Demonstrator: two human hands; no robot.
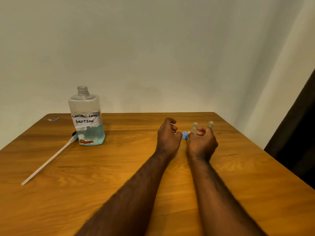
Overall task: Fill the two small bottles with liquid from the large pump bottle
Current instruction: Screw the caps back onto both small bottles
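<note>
1. Bare forearms, both stretched from the near edge of the table (102, 193) toward its far right corner.
2. White pump tube (47, 160), lying flat near the left edge, slanting away to a dark head end just beside the large bottle's base.
3. Left hand (167, 135), fingers loosely curled, holding nothing.
4. Right hand (202, 142), just beside it, fingers curled tight in front of the small bottles; impossible to tell whether gripping one.
5. Large bottle (87, 120), upright toward the far left corner, threaded neck open, blue liquid low inside, hand-lettered label.
6. Blue cap (185, 135), between the hands, at the right thumb tip.
7. Left small bottle (194, 126) and right small bottle (211, 124), clear, upright, blurred, close together behind the right hand.
8. Sticker (53, 118), flat at the far left corner.
</note>
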